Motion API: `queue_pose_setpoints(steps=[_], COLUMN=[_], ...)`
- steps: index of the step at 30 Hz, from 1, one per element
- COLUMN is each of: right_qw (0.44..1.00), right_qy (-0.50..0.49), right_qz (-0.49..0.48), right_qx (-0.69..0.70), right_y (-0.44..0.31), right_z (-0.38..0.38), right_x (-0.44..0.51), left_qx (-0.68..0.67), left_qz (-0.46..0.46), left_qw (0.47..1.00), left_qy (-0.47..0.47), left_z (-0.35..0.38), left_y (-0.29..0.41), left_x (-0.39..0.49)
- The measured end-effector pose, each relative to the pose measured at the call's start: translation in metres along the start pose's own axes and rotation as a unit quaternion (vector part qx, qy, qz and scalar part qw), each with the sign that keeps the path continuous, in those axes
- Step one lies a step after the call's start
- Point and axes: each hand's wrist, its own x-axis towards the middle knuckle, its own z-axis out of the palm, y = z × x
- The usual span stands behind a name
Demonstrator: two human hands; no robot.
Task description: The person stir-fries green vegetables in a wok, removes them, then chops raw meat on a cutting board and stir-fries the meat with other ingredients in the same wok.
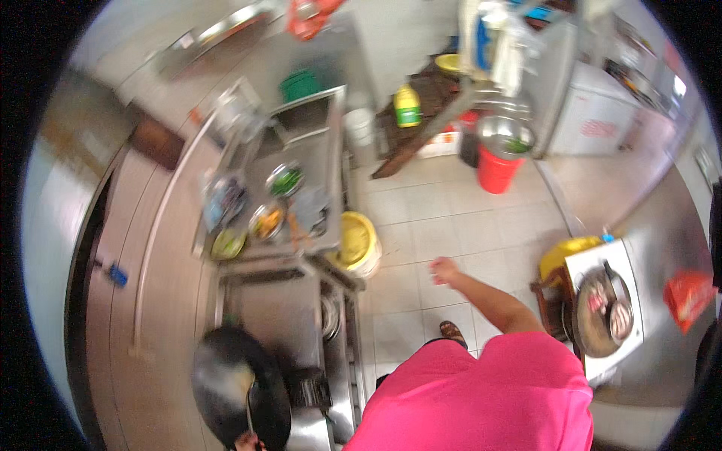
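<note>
At the bottom left, my left hand (pixel 249 442) grips the handle of a long metal cooking utensil (pixel 249 403). The utensil reaches into a black wok (pixel 273 389), where something pale and blurred, food or steam, shows. The forearm behind this hand is out of view. My right arm stretches forward from a pink shirt (pixel 479 394). My right hand (pixel 444 270) hangs over the tiled floor (pixel 406 225), touching nothing that I can see; its fingers are blurred. A yellow-rimmed bucket (pixel 368 262) stands to its left, beside the metal counter.
Bowls of greens (pixel 286 179) and orange food (pixel 267 221) sit on the sink unit (pixel 333 169). On my right, a round chopping board (pixel 592 332) carries a cleaver (pixel 616 284) and meat (pixel 597 299). A red bucket (pixel 497 172) bearing a metal bowl (pixel 496 128) stands ahead.
</note>
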Motion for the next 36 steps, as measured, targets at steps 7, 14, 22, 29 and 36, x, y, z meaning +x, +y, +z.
queue_pose_setpoints(steps=[7,14,22,29,36], right_qw=[0.974,0.588,0.717,0.97,0.981], right_qy=[-0.153,-0.218,-0.189,0.016,-0.102], right_qz=[-0.061,-0.3,-0.009,0.186,0.01], right_qx=[-0.157,-0.719,-0.671,-0.155,-0.164], right_y=[-0.018,0.123,0.186,0.116,0.056], right_z=[0.048,-0.12,-0.329,-0.242,-0.136], right_x=[-0.04,-0.007,0.001,0.04,0.012], left_qx=[-0.205,-0.474,-0.625,-0.09,0.43], left_qz=[0.159,0.083,-0.01,0.08,0.06], left_qw=[0.966,0.876,0.779,0.992,0.85], left_qy=[-0.024,-0.002,-0.038,0.04,0.298], left_z=[0.198,0.205,0.199,0.204,0.081], left_y=[0.035,0.016,-0.041,0.006,0.0], left_x=[-0.061,-0.046,-0.163,-0.142,-0.024])
